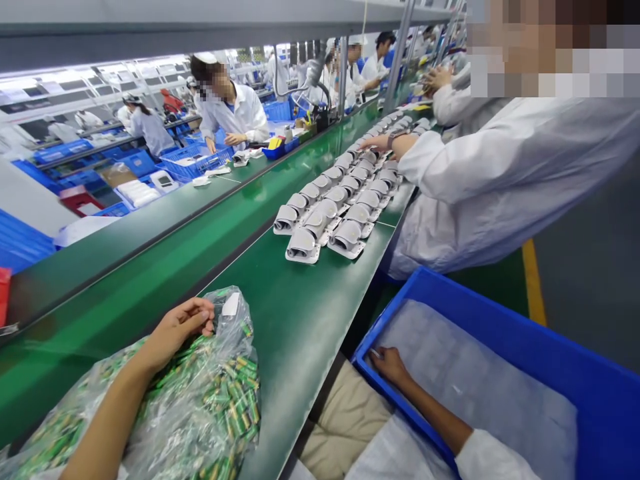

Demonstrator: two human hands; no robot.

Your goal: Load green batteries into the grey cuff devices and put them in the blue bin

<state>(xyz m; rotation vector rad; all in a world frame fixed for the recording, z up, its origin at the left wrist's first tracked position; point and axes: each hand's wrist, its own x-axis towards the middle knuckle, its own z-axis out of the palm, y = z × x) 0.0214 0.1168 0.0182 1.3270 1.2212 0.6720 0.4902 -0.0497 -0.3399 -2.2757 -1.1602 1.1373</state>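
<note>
My left hand (181, 325) rests on top of a clear plastic bag (210, 400) full of small green batteries, fingers curled and pinching the bag's top edge. The bag lies on the green bench (300, 313) at the near left. My right hand (387, 363) reaches down into a blue plastic crate (550, 347) at my right, fingers bent against its white lining. What the right fingers hold, if anything, is too small to make out.
Three rows of white plastic devices (340, 207) run along the bench ahead. A co-worker in a white coat (500, 180) sits at my right, a hand (380, 142) on those rows. Other workers (230, 107) sit across the line beside blue crates (195, 160).
</note>
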